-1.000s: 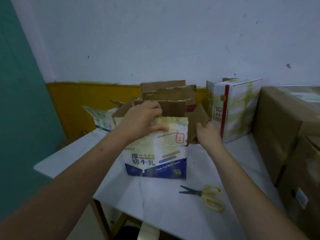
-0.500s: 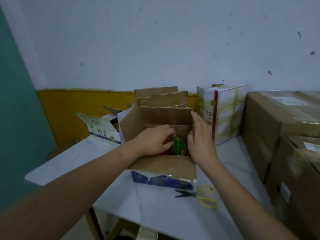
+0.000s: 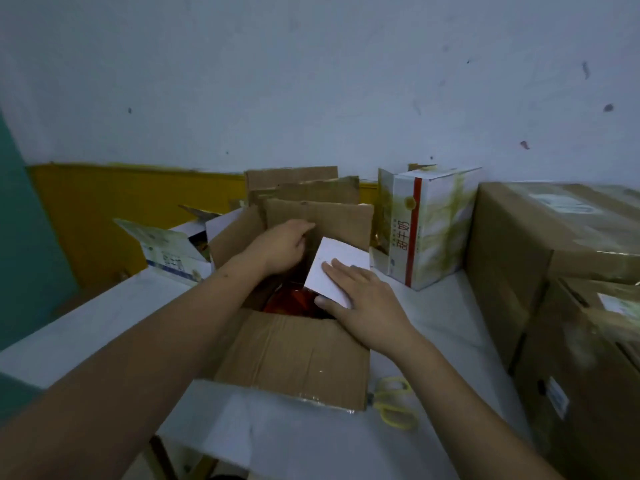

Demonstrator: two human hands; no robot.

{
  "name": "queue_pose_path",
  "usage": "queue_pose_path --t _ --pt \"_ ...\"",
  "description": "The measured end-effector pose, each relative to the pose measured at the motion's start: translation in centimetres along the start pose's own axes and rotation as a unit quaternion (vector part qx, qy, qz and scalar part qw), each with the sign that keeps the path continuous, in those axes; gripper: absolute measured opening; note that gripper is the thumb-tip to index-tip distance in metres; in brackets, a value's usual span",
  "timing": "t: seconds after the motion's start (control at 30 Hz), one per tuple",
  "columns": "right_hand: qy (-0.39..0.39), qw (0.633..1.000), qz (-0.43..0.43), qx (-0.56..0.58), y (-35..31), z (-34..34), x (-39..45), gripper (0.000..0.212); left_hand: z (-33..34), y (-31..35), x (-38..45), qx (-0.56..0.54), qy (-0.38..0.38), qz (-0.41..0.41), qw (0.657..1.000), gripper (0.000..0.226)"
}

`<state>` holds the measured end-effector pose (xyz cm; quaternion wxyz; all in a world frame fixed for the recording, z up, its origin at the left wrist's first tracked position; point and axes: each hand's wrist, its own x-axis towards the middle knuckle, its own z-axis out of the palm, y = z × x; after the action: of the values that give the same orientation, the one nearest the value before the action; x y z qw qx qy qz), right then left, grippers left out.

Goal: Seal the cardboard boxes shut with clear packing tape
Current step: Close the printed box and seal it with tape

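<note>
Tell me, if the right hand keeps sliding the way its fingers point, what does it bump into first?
Probably the left hand, then the box's upright back flap. The right hand points up-left across the white side flap; depth is unclear.

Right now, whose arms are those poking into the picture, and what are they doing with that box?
They belong to a person wearing a camera on their head, so you see what they see. An open cardboard box sits on a white table. The right hand lies flat on a white side flap, folding it in. The left hand is curled at the far flap. Something red shows inside. Yellow scissors lie beside the box, and more boxes stand around. No tape is on it yet.
</note>
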<state>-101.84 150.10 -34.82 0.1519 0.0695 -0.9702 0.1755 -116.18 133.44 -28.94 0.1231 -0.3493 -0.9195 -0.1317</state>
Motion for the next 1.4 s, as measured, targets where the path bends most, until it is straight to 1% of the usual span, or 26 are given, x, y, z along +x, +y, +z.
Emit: queue_pose_path --t 0.03,0.1,0.17,0.23,0.27,0.3,0.33,0.4,0.47,0.53,0.6,0.63,0.7,0.77,0.87,0.93,0.97,1.03,1.1,1.13,1.17,1.23,1.27,1.3,1.33,1.4 --pt "-0.031 0.999 0.007 -0.011 0.2 -0.1 0.2 0.068 -1.4 0.2 -1.1 0.013 0.066 0.003 0.998 0.044" --pt "-0.048 0.999 0.016 0.006 0.2 0.0 0.4 0.068 -3.9 0.3 -3.7 0.121 0.196 0.0 0.973 0.039" --pt "-0.025 0.998 0.031 0.058 0.1 0.5 0.2 0.061 -5.3 -0.2 -6.2 0.185 0.26 -0.078 0.945 0.05" --pt "-0.018 0.998 0.041 0.048 0.1 0.5 0.2 0.058 -5.6 -0.6 -8.0 0.079 0.229 -0.207 0.948 0.064" --pt "-0.023 0.998 0.043 0.025 0.2 0.3 0.4 0.062 -5.4 -0.9 -8.6 -0.003 0.188 -0.25 0.95 0.062" --pt "-0.031 0.998 0.047 0.009 0.4 -0.1 1.0 0.068 -4.9 -1.2 -9.0 -0.064 0.152 -0.26 0.951 0.053" --pt "-0.036 0.998 0.051 0.01 0.5 -0.5 1.8 0.073 -4.4 -1.5 -9.4 -0.083 0.142 -0.239 0.957 0.039" --pt "-0.032 0.996 0.065 0.055 0.8 -1.7 4.1 0.08 -3.4 -1.6 -10.3 -0.059 0.18 -0.184 0.964 0.02" --pt "-0.015 0.994 0.085 0.07 1.3 -2.5 6.6 0.081 -2.7 -1.4 -11.0 -0.046 0.211 -0.147 0.965 0.021" --pt "-0.011 0.994 0.11 0.022 1.8 -3.0 8.9 0.082 -2.3 -0.3 -11.3 -0.028 0.215 -0.115 0.969 0.03" --pt "-0.02 0.992 0.128 -0.012 2.4 -3.0 10.4 0.082 -2.1 0.8 -11.6 -0.001 0.165 -0.078 0.983 0.035" --pt "-0.025 0.991 0.129 -0.024 2.7 -2.8 10.8 0.083 -2.1 1.3 -11.8 0.005 0.107 -0.058 0.993 0.037" --pt "-0.022 0.991 0.123 -0.05 3.2 -2.4 11.0 0.091 -2.3 2.1 -12.5 -0.014 -0.055 -0.028 0.998 0.043" --pt "-0.006 0.99 0.114 -0.077 3.8 -1.9 11.1 0.11 -3.0 2.5 -13.4 -0.041 -0.181 -0.033 0.982 0.055" --pt "0.03 0.985 0.11 -0.126 4.4 -1.6 11.7 0.132 -5.0 2.4 -14.8 -0.089 -0.296 -0.053 0.949 0.08" --pt "0.063 0.979 0.114 -0.159 4.2 -2.1 12.0 0.127 -6.4 2.1 -15.6 -0.074 -0.365 -0.029 0.928 0.093" --pt "0.085 0.975 0.105 -0.175 4.0 -2.7 12.0 0.115 -6.9 2.0 -15.9 -0.065 -0.377 -0.02 0.924 0.095" --pt "0.143 0.966 0.072 -0.201 3.3 -4.1 11.4 0.076 -7.5 1.9 -15.9 -0.072 -0.34 -0.018 0.938 0.079" --pt "0.194 0.96 0.054 -0.194 2.6 -5.2 10.3 0.038 -8.3 1.7 -15.3 -0.114 -0.268 -0.03 0.956 0.051" --pt "0.196 0.963 0.056 -0.175 2.5 -5.5 9.7 0.036 -8.7 1.5 -14.6 -0.131 -0.223 -0.04 0.965 0.042" --pt "0.174 0.971 0.063 -0.154 2.4 -5.4 9.2 0.043 -8.9 1.2 -13.9 -0.139 -0.177 -0.051 0.973 0.043" --pt "0.055 0.991 0.092 -0.078 2.3 -4.9 7.9 0.055 -8.7 0.3 -11.9 -0.126 -0.101 -0.091 0.983 0.054" --pt "-0.001 0.993 0.115 0.008 2.3 -4.4 7.1 0.052 -8.2 -0.1 -10.9 -0.11 -0.068 -0.107 0.986 0.057" --pt "-0.026 0.984 0.135 0.118 2.6 -3.8 6.3 0.045 -7.4 -0.4 -9.8 -0.095 -0.036 -0.117 0.988 0.058" --pt "-0.018 0.963 0.146 0.226 3.0 -3.4 5.5 0.037 -6.5 -0.6 -8.9 -0.093 -0.003 -0.122 0.988 0.06" --pt "0.04 0.905 0.148 0.397 4.3 -2.9 4.3 0.036 -4.7 -1.0 -7.4 -0.115 0.049 -0.129 0.984 0.074"
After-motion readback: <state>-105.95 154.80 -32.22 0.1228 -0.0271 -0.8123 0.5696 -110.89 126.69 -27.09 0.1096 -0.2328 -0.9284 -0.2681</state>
